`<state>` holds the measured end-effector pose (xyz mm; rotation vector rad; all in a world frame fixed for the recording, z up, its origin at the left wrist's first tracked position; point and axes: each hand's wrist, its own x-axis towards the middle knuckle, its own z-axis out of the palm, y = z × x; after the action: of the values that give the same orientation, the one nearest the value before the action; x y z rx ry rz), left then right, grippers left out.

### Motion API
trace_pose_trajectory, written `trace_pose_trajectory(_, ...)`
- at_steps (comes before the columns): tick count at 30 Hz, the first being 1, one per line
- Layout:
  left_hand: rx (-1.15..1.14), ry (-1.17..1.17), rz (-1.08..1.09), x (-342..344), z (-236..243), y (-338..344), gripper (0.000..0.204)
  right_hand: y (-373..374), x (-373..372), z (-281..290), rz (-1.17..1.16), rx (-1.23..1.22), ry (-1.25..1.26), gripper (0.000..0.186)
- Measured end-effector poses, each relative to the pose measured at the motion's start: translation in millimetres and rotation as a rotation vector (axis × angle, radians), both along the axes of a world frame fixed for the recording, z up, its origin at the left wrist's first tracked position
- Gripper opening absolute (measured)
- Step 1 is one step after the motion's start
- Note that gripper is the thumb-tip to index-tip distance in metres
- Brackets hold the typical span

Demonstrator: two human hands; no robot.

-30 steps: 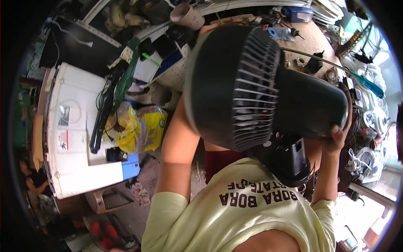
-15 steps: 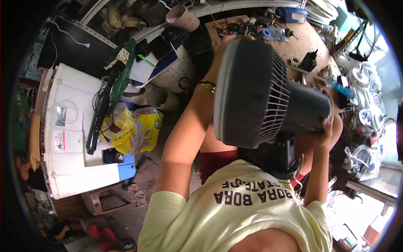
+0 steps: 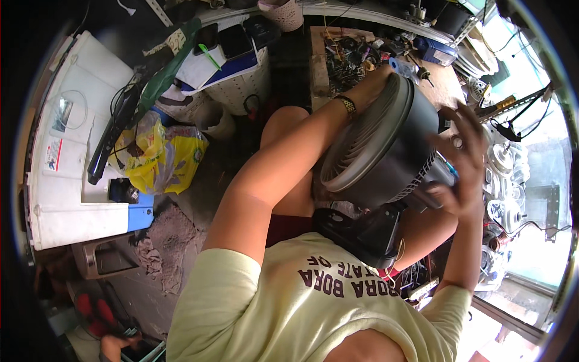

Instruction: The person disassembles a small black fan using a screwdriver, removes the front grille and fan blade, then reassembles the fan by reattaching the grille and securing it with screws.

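Observation:
A dark grey electric fan (image 3: pixel 416 145) stands tilted in my lap, its round slatted front grille (image 3: pixel 365 142) facing left. Its black base (image 3: pixel 362 235) rests against my shirt and thighs. My left hand (image 3: pixel 377 85) holds the far upper rim of the fan head, with its fingertips hidden behind the housing. At the rear of the fan my right hand (image 3: pixel 461 160) is raised, fingers spread apart and somewhat blurred. It covers part of the motor housing; whether a fingertip touches it, I cannot tell. A light cord hangs by the base.
A wooden workbench (image 3: pixel 443 84) strewn with small parts and tools lies ahead. Clear plastic-wrapped parts (image 3: pixel 503 160) crowd the right side. To the left are a white cooler-like box (image 3: pixel 60 211), a yellow plastic bag (image 3: pixel 172 160) and a perforated bin (image 3: pixel 244 90) with papers and phones on top.
The fan head has turned so its front grille shows more, and it has tipped toward the right. My right hand has come off the motor housing's end and opened. My view has shifted.

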<state>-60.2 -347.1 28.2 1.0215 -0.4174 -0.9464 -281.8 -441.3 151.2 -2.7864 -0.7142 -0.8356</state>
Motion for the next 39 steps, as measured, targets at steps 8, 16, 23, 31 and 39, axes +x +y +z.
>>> trace_pose_trajectory(8, 0.003, -0.022, 0.105, 1, 3, -16, 0.027, 41, 60, -8, 0.415, -0.148, 0.241, 0.044)
trace_pose_trajectory(16, -0.081, -0.399, 0.105, -15, -35, 13, 0.046, 30, 57, -10, 0.342, -0.104, 0.185, 0.038)
trace_pose_trajectory(23, -0.311, -0.497, 0.222, -101, -50, 97, 0.063, 35, 58, -10, 0.350, -0.085, 0.195, 0.033)
trace_pose_trajectory(31, -0.161, -0.850, 0.409, -121, -39, 101, 0.064, 38, 51, -16, 0.341, -0.116, 0.132, 0.039)
trace_pose_trajectory(39, -0.114, -0.915, 0.321, -117, -37, 112, 0.070, 35, 51, -9, 0.351, -0.249, 0.202, 0.058)
